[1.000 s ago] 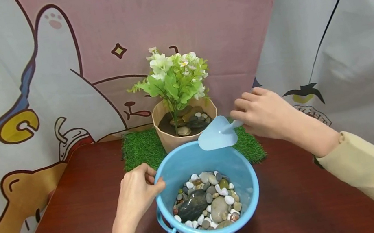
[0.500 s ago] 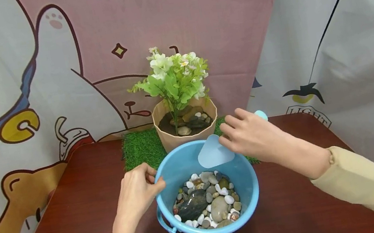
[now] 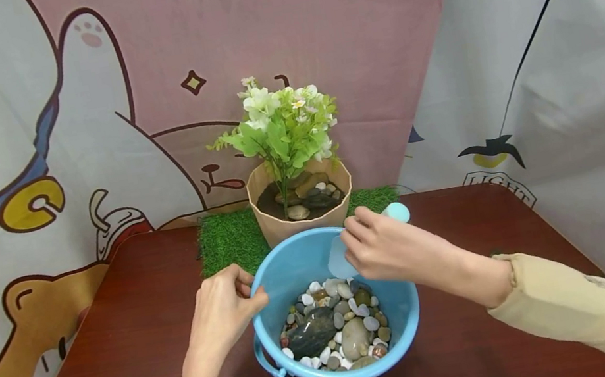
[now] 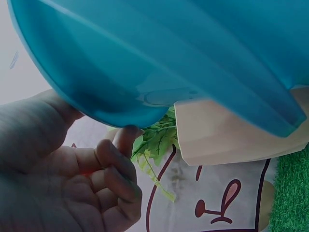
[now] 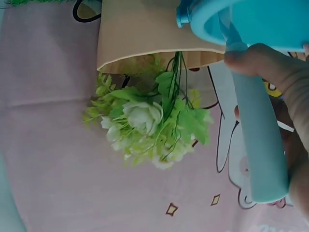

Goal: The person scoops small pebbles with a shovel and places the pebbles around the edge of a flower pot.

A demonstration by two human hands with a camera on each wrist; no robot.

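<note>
A light blue bucket (image 3: 286,268) stands on the table, its bottom covered with pebbles, a large dark stone (image 3: 313,333) and a big oval stone (image 3: 355,338). At the left rim, my left hand (image 3: 221,312) pinches the bucket's edge between thumb and fingers. My right hand (image 3: 387,244) grips a pale blue hand trowel by its thick handle (image 5: 258,130), thumb lying along it. The trowel blade (image 3: 339,261) tilts down inside the bucket's far right side, above the pebbles and partly hidden by the fingers. I cannot tell whether it touches the stones.
Just behind the bucket is a beige flowerpot (image 3: 305,223) with a white-flowered plant (image 3: 286,124), dark soil and stones. It stands on green artificial turf (image 3: 233,240). The bucket handle (image 3: 268,361) hangs at the left. A printed curtain (image 3: 373,36) backs the brown table (image 3: 143,348).
My right hand has moved left and down, bringing the trowel blade from above the far rim into the bucket. The left hand has stayed at the rim.
</note>
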